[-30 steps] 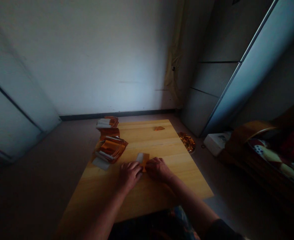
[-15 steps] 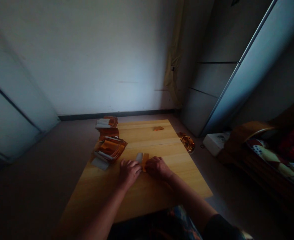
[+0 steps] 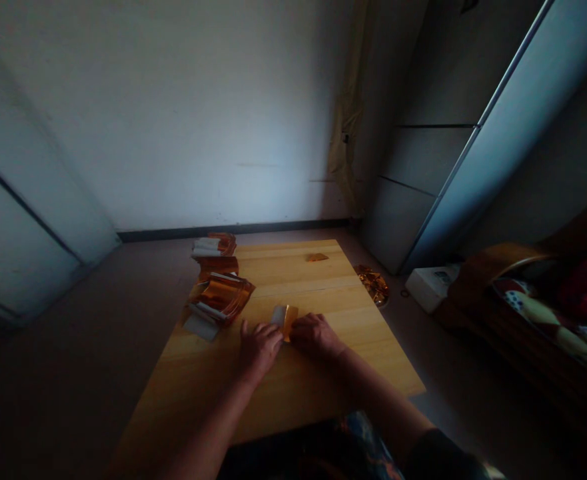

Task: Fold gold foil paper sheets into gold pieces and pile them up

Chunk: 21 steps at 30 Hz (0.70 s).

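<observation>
A small sheet of foil paper (image 3: 290,320), shiny orange-gold on its right part and grey-white on its left, lies on the wooden table in front of me. It seems partly folded over. My left hand (image 3: 260,345) grips its near left edge with bent fingers, the thumb side hidden. On the other side, my right hand (image 3: 316,335) has its fingers closed on the gold edge, knuckles up. Both hands rest low, close to the tabletop, and cover the sheet's lower corners.
Stacks of orange foil paper (image 3: 223,297) lie along the left edge of the wooden table (image 3: 293,273). One gold folded piece (image 3: 317,257) sits near the far right corner. Beyond the right edge stands a container of crumpled-looking gold pieces (image 3: 373,285). A white box (image 3: 430,287) is on the floor.
Almost nothing differs. My left fingers have shifted very slightly on the foil paper, and the gold part catches a little more light.
</observation>
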Tool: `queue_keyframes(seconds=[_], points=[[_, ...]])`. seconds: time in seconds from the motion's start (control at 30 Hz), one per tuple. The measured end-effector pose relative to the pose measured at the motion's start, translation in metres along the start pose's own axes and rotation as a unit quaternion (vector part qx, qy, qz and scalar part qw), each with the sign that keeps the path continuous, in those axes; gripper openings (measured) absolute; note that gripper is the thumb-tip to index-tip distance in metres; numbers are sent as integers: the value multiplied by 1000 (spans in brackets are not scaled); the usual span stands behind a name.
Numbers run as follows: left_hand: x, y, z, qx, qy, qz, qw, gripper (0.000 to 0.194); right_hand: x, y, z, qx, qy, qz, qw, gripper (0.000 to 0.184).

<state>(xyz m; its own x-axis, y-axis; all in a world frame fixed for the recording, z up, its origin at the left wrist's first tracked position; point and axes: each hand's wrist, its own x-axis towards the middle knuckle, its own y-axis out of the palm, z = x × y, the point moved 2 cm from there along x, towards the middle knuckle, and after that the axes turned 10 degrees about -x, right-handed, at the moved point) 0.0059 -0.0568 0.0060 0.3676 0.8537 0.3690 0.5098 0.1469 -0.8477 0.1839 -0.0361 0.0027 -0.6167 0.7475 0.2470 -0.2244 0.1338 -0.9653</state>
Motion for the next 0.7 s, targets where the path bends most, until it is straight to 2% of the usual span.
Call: queue_keyframes(seconds=[0.2,0.43,0.7], points=[[-1,3,3,-11,-15,-1,1000,16,-2,-5,1,9,-16,6,1000,17],[-2,4,5,-27,-17,-12,999,14,-2,4,1,1,-1,-18,1000,20],[-8,0,12,-59,9,32,998,20,5,9,0,4,9,-23,1000,17]])
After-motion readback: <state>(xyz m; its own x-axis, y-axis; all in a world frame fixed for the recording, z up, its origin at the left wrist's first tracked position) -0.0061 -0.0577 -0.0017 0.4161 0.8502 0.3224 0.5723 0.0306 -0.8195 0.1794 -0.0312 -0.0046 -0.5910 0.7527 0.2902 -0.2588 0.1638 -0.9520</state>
